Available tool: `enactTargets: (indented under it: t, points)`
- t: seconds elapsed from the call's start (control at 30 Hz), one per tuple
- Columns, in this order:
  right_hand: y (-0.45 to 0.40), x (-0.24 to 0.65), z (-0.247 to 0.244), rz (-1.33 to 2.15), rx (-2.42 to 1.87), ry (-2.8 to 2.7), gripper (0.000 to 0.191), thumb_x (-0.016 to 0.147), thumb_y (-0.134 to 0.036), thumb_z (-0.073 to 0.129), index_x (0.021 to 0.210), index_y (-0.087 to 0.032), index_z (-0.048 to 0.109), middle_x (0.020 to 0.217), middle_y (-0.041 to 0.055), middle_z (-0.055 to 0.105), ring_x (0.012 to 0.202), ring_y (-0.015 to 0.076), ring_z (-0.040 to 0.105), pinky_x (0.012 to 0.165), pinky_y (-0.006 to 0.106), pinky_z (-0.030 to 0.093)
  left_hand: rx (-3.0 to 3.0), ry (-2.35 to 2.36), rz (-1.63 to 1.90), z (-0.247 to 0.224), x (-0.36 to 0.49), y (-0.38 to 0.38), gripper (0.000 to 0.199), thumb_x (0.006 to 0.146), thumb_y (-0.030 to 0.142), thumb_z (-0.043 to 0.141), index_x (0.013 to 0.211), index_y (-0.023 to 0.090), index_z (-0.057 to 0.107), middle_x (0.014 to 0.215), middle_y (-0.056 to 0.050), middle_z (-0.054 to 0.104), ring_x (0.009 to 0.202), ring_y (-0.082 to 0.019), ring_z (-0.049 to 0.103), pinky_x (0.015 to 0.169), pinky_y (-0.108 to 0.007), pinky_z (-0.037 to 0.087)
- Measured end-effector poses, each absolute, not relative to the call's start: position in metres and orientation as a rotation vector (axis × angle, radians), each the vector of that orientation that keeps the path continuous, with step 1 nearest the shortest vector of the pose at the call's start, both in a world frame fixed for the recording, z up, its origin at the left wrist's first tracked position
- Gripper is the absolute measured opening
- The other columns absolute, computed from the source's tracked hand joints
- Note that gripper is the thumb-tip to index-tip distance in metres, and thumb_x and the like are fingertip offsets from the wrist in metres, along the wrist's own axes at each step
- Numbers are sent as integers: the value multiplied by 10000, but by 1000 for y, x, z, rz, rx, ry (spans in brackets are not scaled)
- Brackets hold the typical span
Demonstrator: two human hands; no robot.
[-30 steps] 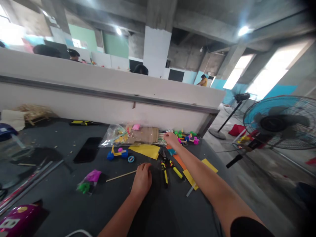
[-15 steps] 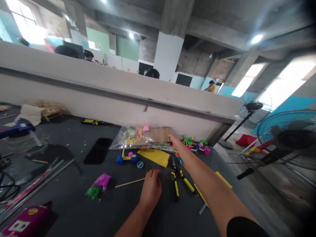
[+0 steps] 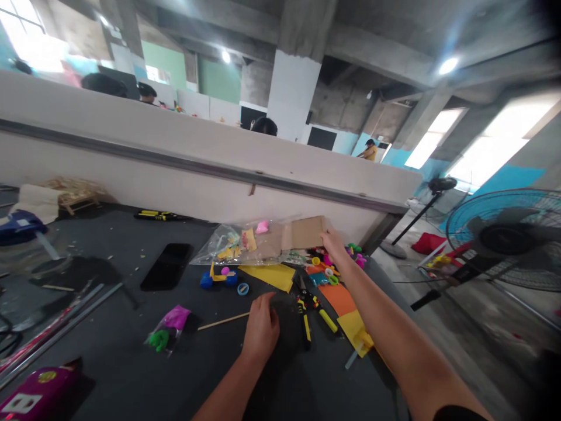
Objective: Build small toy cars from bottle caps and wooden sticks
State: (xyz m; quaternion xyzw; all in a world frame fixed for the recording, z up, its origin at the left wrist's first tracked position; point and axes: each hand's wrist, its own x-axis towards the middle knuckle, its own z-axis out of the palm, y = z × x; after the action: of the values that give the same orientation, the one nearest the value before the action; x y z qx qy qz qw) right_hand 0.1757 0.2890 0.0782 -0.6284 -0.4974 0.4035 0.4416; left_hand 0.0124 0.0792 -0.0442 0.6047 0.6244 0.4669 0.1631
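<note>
My right hand point(image 3: 333, 245) grips the right edge of a brown cardboard piece point(image 3: 307, 233), which lies partly over a clear plastic bag point(image 3: 267, 244) at the back of the table. My left hand point(image 3: 262, 328) rests low over the dark table, fingers curled, at the right end of a thin wooden stick point(image 3: 223, 321); whether it holds the stick is hidden. Beyond it lie a yellow sheet point(image 3: 272, 277), a small blue ring point(image 3: 242, 289) and a blue-wheeled toy point(image 3: 219, 278). Two pliers with yellow and black handles point(image 3: 305, 324) lie between my arms.
A black phone point(image 3: 167, 267), a small bag with pink and green pieces point(image 3: 169, 330), metal rods point(image 3: 87, 307) and a purple tool point(image 3: 41, 390) lie leftward. Orange sheet point(image 3: 336, 299) and colourful parts lie under my right arm. A fan point(image 3: 504, 240) stands right.
My right hand has moved right, pulling the cardboard partly out across the bag. The orange and yellow sheets near my right arm show more. The view has shifted slightly.
</note>
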Motion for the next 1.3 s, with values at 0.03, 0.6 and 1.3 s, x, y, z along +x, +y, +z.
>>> enactTargets:
  t: [0.03,0.6,1.3]
  points:
    - [287,179,83,986,-1548,-1238,99,796,-221,545,845,-148,591,557,-5,562,416,87,489,342,188,333,1695,1768,1358,-44,13,79,388,780,70,408,1146,161,501,1092,-116,570,1046,-228,542,909,-409,448]
    - [260,228,98,963,-1483,-1146,139,712,-156,495,823,-161,579,468,-28,530,335,96,453,297,184,322,1456,1719,1544,-2,-15,175,606,760,109,459,1355,150,350,1377,-140,434,1282,-243,384,1019,-401,366]
    - [136,351,99,992,-1479,-864,82,680,-235,550,721,-181,504,517,-38,517,369,92,453,298,173,274,2252,1803,1131,34,39,110,441,913,298,320,1311,134,415,1378,-137,448,1325,-239,315,1095,-485,176]
